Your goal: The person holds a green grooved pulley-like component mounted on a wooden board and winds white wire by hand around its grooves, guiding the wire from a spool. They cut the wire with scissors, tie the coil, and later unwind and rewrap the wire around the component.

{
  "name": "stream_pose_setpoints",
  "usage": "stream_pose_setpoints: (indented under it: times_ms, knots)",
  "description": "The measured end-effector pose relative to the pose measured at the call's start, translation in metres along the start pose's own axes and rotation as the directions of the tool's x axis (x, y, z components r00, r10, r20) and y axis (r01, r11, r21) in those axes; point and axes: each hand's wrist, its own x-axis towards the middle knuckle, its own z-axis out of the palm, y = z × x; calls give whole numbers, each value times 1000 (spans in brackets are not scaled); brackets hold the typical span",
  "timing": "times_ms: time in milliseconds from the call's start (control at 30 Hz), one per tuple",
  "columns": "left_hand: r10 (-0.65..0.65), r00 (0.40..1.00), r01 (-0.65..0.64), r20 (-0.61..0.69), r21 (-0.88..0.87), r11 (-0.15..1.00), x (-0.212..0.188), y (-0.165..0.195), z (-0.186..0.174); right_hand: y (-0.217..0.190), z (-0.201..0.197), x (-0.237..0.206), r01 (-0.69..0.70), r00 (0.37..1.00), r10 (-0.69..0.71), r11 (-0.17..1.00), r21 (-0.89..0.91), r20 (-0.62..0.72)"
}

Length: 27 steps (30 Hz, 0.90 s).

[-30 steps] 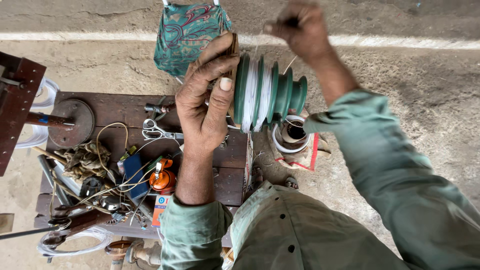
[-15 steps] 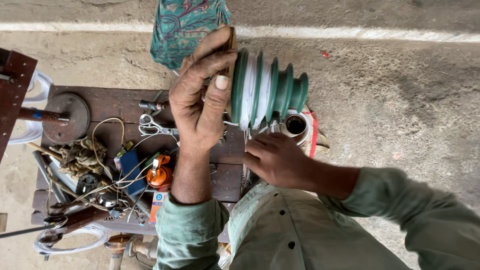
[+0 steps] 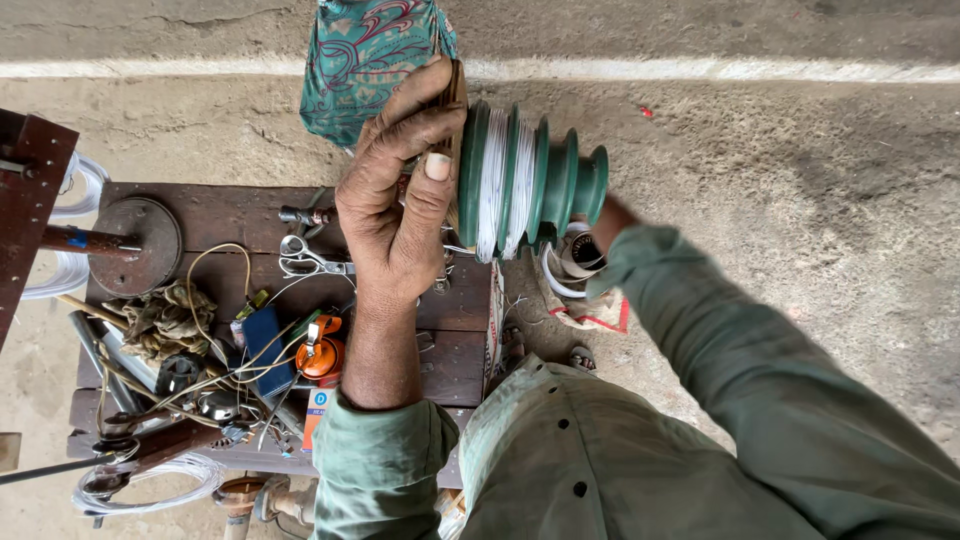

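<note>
the green stepped plastic former wound with white wire is held up above a dark wooden workbench littered with metal scissors. the left hand grips its flat end. the right hand is hidden behind it, grip unclear.

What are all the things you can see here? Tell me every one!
stepped former: one, green, wound with white wire, held up at centre
patterned cloth: one, teal, top centre
wooden bench: one, dark brown, lower left
scissors: one pair, metal, on bench
round metal disc: one, rusty brown, bench's left end
orange tool: one, on bench
wire coil: one, white, bottom left
left hand: grips the former's wide end
right hand: hidden behind the former
</note>
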Motion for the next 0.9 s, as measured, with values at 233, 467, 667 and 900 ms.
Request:
stream_pose_setpoints:
  times_ms: [233,467,667,900]
  knots:
    - [8,1000,-8,-4,42,999,-2,-3,-2,29,106,-103,-26,994,100,547,-837,34]
    - [22,999,-20,-25,90,996,-1,-2,2,-170,110,-156,621,430,-577,-370,-691,695]
    - [-7,1000,7,-25,-9,1000,-2,-2,3,-210,27,-6,664,596,-713,179,-726,369]
    - [5,1000,-5,-5,-22,1000,-2,-2,0,14,13,-6,-183,982,153,899,-398,-107]
